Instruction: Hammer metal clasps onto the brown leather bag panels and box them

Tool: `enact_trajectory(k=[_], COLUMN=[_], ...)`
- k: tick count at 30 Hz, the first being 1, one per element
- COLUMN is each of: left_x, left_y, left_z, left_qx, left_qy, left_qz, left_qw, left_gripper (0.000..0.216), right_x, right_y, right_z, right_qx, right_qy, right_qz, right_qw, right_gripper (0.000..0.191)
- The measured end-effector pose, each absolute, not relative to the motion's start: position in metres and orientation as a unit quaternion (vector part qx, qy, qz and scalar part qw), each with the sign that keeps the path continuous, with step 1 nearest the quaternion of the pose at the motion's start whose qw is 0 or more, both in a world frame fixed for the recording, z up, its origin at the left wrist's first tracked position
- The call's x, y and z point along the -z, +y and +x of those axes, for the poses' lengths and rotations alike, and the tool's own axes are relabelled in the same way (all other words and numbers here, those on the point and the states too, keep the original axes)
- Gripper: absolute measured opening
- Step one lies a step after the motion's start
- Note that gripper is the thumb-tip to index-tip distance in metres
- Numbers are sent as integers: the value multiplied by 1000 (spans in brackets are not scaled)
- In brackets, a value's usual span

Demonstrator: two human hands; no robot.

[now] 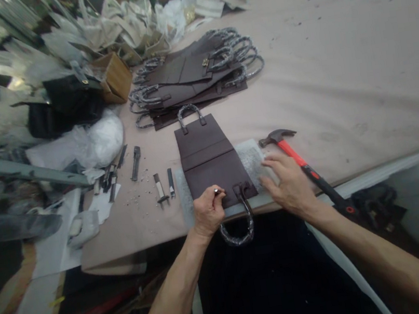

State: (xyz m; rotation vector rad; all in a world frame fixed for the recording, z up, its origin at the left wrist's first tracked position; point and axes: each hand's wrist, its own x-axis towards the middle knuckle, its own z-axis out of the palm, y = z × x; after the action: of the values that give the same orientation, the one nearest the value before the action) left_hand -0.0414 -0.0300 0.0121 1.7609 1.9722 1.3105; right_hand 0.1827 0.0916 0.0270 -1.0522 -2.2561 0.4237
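From here I see a cardboard box beside a black bag, and crumpled white plastic near them.

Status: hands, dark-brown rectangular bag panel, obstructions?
Left hand gripping small silver tool. Right hand open near red-black claw hammer. Bag panel spread open; hammer off it.

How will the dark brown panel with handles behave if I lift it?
The panel would probably bend along the line crossing its middle. Its near handle looks stiffer, arching in a rounded loop beyond the edge of the table. That handle's shiny clear wrap might feel slippery.
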Motion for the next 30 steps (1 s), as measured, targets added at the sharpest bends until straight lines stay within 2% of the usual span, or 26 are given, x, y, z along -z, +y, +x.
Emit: enact_trajectory(k=[3,5,7,11,13,15,17,19,21,23,26,30], left_x=[-12,-12,-11,-8,-7,-6,-6,-6,-5,-4,-3,-1], left_y=[-29,-28,-28,-29,-29,-29,-29,-28,-28,-28,-28,-28], left_z=[-41,-40,-40,-41,-42,-42,-42,-42,-42,-42,-42,-43], left_qx=[-456,-458,-457,-456,-457,-464,-467,-469,-473,-472,-463,-455], left_qy=[663,666,663,642,637,635,633,630,628,628,629,637], left_qz=[585,580,585,611,614,611,611,612,611,613,620,617], left_qw=[99,101,97,86,90,92,91,92,91,86,78,81], left_gripper=[14,14,15,18,18,17,16,15,15,16,18,16], right_x=[-27,-27,-31,-53,-71,-91,-114,-135,-148,-154,-155,-157], right_y=[114,127,135,129,116,98,79,63,53,47,44,42], right_z=[221,240,248,234,222,210,202,196,192,190,189,189], right_qx=[-72,-95,-201,-519,-578,-586,-551,-436,-291,-187,-114,-80], right_qy=[-829,-803,-755,-596,-566,-569,-620,-736,-845,-908,-943,-929], right_qz=[-518,-577,-618,-604,-578,-561,-529,-469,-392,-328,-285,-307], right_qw=[199,114,85,104,105,133,181,220,218,179,126,189], right_gripper=[41,39,29,14,16,24,35,38,35,33,33,39])
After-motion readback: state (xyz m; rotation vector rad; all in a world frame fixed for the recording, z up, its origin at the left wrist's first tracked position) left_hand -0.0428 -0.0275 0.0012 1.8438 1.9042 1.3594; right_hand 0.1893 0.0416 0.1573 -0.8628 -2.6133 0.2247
